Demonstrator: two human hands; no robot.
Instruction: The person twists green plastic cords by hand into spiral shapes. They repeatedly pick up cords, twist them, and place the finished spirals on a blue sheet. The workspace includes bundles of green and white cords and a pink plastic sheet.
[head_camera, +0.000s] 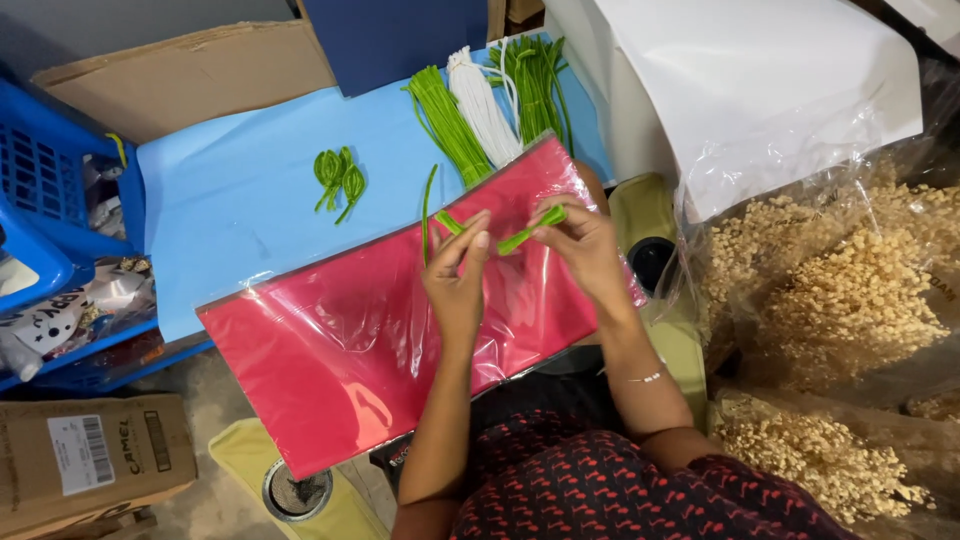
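Over the red sheet (380, 340), both hands pinch one green wire (528, 232); left hand (458, 270) grips its low end; right hand (585, 245) its raised end; wire slants up rightward.

Centre: wrapped sheet pack (370, 340) lies slantwise across the person's lap, its upper edge on the counter (240, 190).
Above the pack: left hand (455, 280) and right hand (585, 250), side by side, pinch one pipe cleaner (520, 237) between them.
Upper centre: pipe cleaner bundles (480, 105) lie on the counter behind the pack.
Upper left of centre: bent leaf shapes (338, 178) lie on the counter.
Left edge: crate (40, 180).
Lower left: cardboard box (90, 455) on the floor.
Right: bagged dried flowers (850, 290).
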